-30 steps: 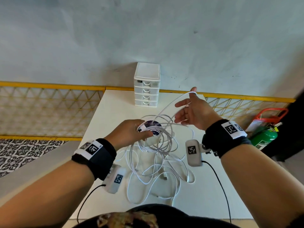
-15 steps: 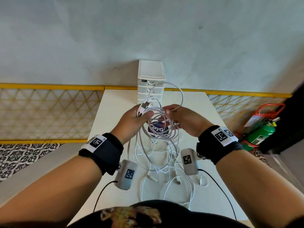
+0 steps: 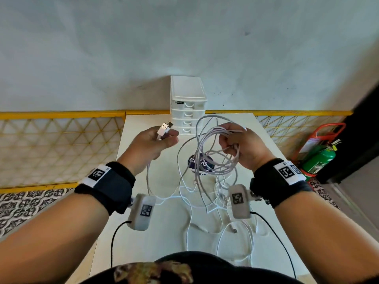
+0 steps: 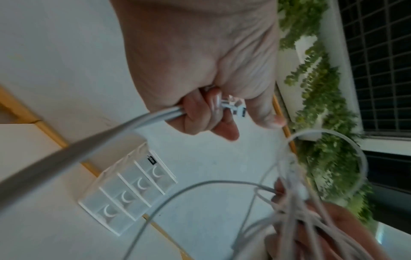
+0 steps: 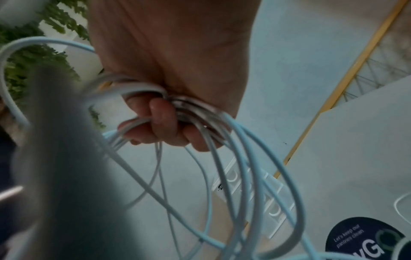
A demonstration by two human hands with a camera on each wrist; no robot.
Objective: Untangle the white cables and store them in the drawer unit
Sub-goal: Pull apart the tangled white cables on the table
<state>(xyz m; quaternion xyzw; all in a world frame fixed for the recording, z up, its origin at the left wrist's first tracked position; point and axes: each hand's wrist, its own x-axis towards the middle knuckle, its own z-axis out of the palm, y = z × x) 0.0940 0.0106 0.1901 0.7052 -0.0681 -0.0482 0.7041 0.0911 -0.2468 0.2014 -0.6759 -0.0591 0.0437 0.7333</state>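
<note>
A: What's different from a second ago?

B: The left hand (image 3: 152,143) let go of the round sticker (image 3: 200,165) on the bench and now pinches two plug ends (image 3: 165,128), lifted clear.

A: And the right hand (image 3: 241,147)?

B: It was open with one loop over its fingers; now it grips a bunch of coils (image 3: 213,154). The hands have drawn apart since half a second ago.

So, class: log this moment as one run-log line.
left hand: pinches cable plugs | right hand: grips cable bundle | drawer unit: all drawers closed | stage: untangling
</note>
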